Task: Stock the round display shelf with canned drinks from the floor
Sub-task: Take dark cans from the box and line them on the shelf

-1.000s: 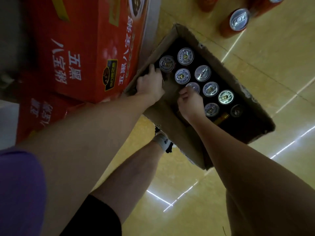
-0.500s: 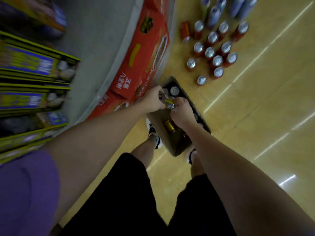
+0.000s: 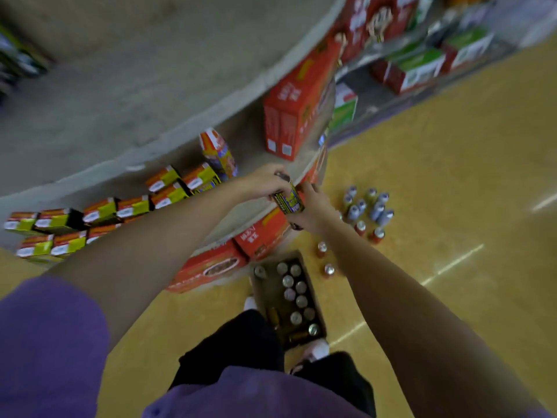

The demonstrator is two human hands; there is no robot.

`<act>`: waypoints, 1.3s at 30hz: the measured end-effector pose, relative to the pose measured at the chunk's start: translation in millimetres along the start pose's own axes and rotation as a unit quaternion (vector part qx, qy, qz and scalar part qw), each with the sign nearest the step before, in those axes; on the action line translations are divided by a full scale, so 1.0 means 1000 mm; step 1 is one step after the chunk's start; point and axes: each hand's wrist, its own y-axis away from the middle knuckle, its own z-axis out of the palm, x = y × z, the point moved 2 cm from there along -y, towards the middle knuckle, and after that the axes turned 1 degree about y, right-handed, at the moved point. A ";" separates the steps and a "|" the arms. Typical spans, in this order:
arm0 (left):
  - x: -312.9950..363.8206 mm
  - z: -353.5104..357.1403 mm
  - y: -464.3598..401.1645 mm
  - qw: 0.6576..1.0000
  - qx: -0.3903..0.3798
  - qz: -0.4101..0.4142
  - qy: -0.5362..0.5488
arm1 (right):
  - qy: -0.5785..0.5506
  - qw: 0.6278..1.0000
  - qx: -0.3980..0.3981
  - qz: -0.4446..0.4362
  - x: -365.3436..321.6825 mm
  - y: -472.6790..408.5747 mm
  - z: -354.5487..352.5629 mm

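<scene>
My left hand [image 3: 265, 181] and my right hand [image 3: 313, 206] meet at the rim of the grey round shelf [image 3: 229, 107]. Between them is a yellow and purple can [image 3: 288, 198]; the left hand grips its top, and the right hand curls round cans beside and below it. Below on the floor stands an open cardboard box [image 3: 271, 297] with several silver-topped cans [image 3: 297, 292] upright inside and a few lying on their sides. A multicoloured carton [image 3: 218, 152] stands on the middle shelf tier near my left hand.
Red boxes [image 3: 297, 116] stand on the shelf and under its rim. Rows of yellow and orange packs [image 3: 99, 212] lie on the tier to the left. Loose blue and red cans [image 3: 366, 209] stand on the yellow floor to the right. My feet flank the box.
Both hands rose from the box on the floor to the shelf rim, carrying cans with them. My view lifted from the box to take in the shelf.
</scene>
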 end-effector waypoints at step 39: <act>-0.126 -0.398 0.298 0.940 0.267 0.207 -0.045 | -0.100 0.987 -0.025 -0.121 -0.494 0.025 0.114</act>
